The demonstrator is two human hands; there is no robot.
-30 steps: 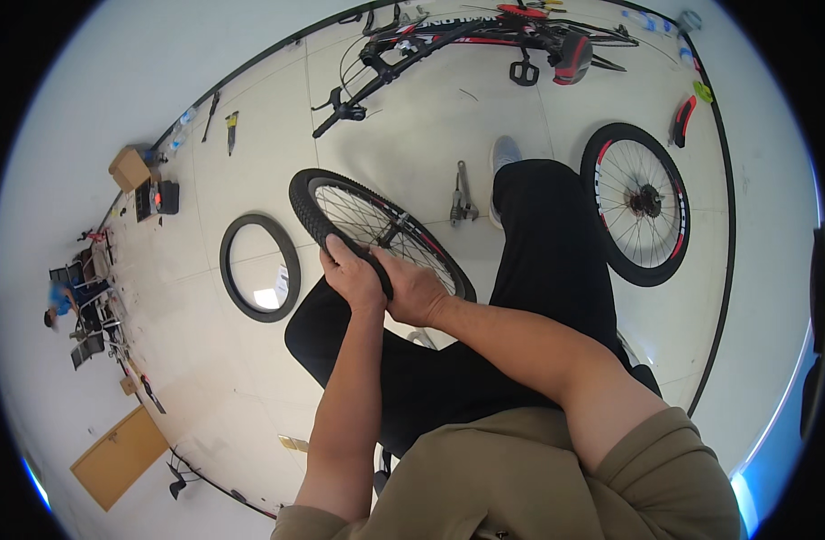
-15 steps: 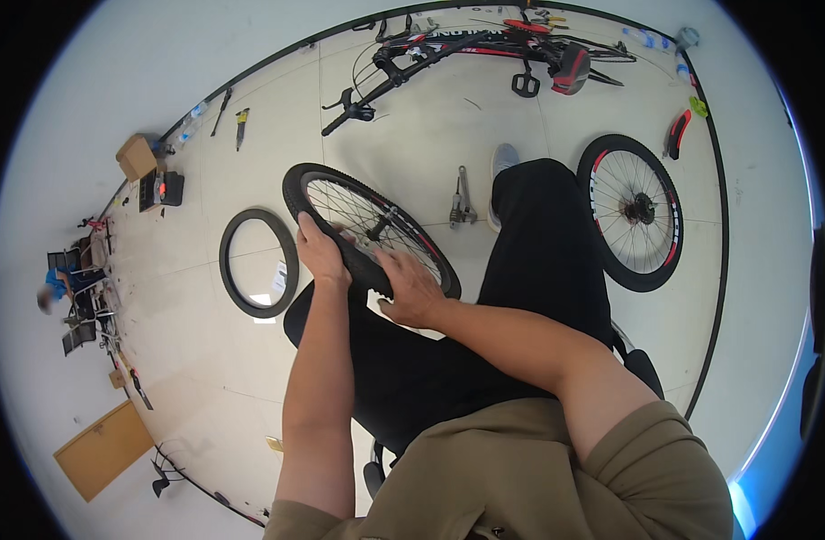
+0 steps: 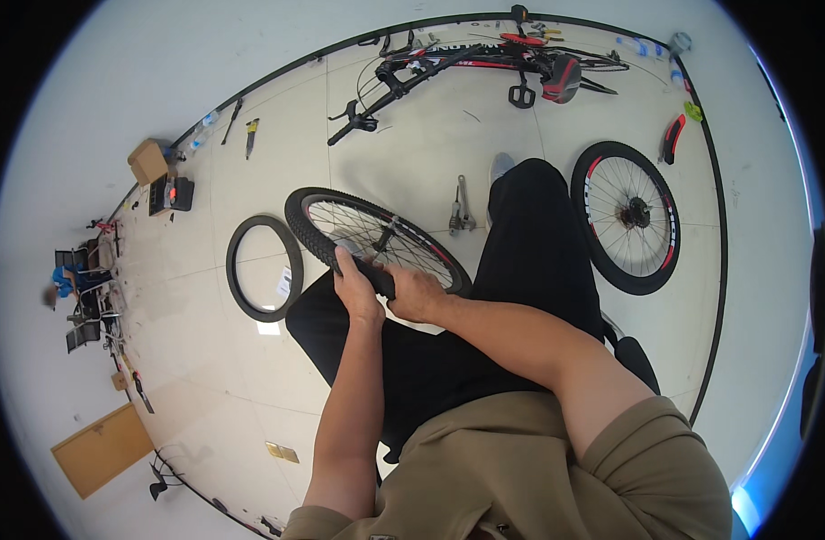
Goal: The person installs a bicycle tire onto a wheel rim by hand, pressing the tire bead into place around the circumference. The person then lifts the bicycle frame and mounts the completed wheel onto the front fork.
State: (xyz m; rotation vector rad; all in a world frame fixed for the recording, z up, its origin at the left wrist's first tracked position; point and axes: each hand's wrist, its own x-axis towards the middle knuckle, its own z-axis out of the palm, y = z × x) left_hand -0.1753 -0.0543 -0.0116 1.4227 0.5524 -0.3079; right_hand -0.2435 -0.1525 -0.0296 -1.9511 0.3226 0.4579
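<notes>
A bicycle wheel (image 3: 384,238) with a black knobby tyre, spokes and a red-marked rim leans tilted in front of my knees. My left hand (image 3: 356,288) wraps round the near part of its tyre, thumb on top. Right beside it, my right hand (image 3: 416,295) also grips the tyre, fingers curled over the edge. Part of the near rim is hidden behind the hands. On the floor to the left lies a loose black tyre (image 3: 231,274) with a white label. Beyond the wheel are a wrench (image 3: 464,205) and another hand tool (image 3: 455,214).
Another wheel (image 3: 639,213) with a cassette lies at the right. A bicycle frame (image 3: 466,59) with its saddle (image 3: 563,79) rests along the far wall. A red-and-black mudguard (image 3: 672,139), a cardboard box (image 3: 148,162) and a black case (image 3: 171,194) are near the walls.
My left hand has slid along the tyre toward me and closer to my right hand. The wheel has dropped slightly and tilted flatter. My right hand has shifted a little nearer.
</notes>
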